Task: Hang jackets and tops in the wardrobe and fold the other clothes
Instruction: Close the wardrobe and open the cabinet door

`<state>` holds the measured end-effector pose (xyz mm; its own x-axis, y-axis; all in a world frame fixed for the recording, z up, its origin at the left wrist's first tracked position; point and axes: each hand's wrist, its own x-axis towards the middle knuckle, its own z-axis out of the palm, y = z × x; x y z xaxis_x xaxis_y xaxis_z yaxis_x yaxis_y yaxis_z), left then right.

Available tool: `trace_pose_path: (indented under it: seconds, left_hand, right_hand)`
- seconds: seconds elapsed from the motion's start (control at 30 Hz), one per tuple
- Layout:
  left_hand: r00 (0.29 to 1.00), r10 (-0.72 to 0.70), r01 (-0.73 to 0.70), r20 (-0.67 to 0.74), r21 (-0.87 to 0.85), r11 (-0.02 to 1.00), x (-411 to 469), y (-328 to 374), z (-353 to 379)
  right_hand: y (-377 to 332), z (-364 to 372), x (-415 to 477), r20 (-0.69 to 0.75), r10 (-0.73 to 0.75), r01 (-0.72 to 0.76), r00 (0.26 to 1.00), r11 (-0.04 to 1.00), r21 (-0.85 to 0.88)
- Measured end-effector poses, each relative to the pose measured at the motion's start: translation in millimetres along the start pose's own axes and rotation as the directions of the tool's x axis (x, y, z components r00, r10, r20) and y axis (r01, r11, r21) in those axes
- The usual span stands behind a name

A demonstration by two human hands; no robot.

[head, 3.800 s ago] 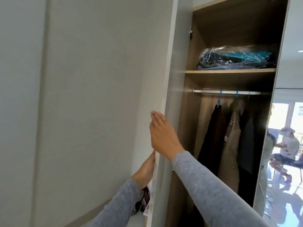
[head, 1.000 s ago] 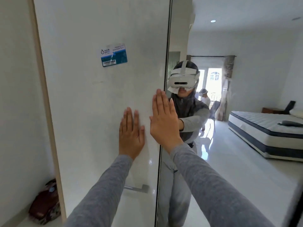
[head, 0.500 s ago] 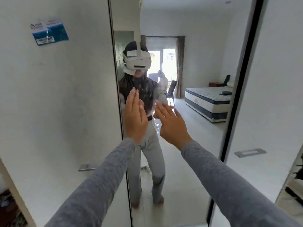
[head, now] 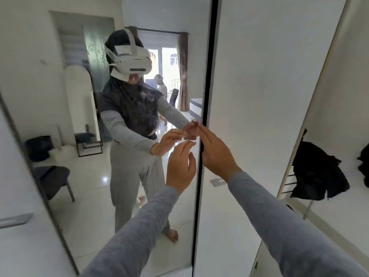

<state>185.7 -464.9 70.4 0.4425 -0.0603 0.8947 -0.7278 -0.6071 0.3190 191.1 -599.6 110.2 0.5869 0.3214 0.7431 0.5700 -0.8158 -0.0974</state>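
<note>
The wardrobe's mirrored sliding door fills the left and middle of the view, and it is closed over the hanging space. Beside it on the right is a white door panel, with a dark gap between the two. My right hand has straight fingers touching the mirror's right edge at that gap. My left hand hovers just left of it with relaxed fingers, holding nothing. Dark clothes hang over a rack at the right.
Another dark garment shows at the far right edge. The white panel carries a flat metal handle, and another handle sits at the far left. The mirror reflects a chair, a bed and a person by the window.
Both hands have shifted from the mirror's left part to its right edge. The view has swung right, bringing the rack with dark clothes into sight.
</note>
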Motion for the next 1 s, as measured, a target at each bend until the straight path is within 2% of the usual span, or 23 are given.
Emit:
trace_pose_path:
  seconds: [0.07, 0.13, 0.23, 0.3, 0.47, 0.83, 1.0]
  left_hand:
    - [0.998, -0.02, 0.021, 0.056, -0.018, 1.0, -15, 12, 36]
    - [0.995, -0.053, 0.053, 0.09, 0.002, 0.999, -35, 22, 72]
    - [0.982, -0.16, 0.156, 0.095, 0.046, 0.987, -66, 21, 97]
    - [0.98, -0.155, 0.144, 0.127, 0.092, 0.985, -80, 16, 106]
    - [0.96, -0.042, -0.019, 0.277, 0.215, 0.976, -101, 6, 115]
    - [0.946, -0.077, -0.017, 0.316, 0.284, 0.959, -99, 25, 110]
    - [0.928, 0.017, -0.131, 0.371, 0.282, 0.95, -107, 53, 100]
  right_hand:
    - [24, -1, -20, 0.043, -0.153, 0.154, 0.987, 0.988, -0.004]
    - [56, 5, -45, 0.036, -0.18, 0.179, 0.983, 0.984, 0.023]
    - [86, 14, -87, 0.03, 0.064, -0.066, 0.998, 0.996, 0.068]
    - [103, 19, -110, 0.083, 0.176, -0.183, 0.981, 0.98, 0.079]
    - [121, 34, -135, 0.326, 0.205, -0.228, 0.923, 0.973, 0.033]
    - [111, 26, -133, 0.38, 0.375, -0.438, 0.845, 0.895, 0.09]
    - [102, 2, -156, 0.365, 0.431, -0.503, 0.825, 0.855, 0.128]
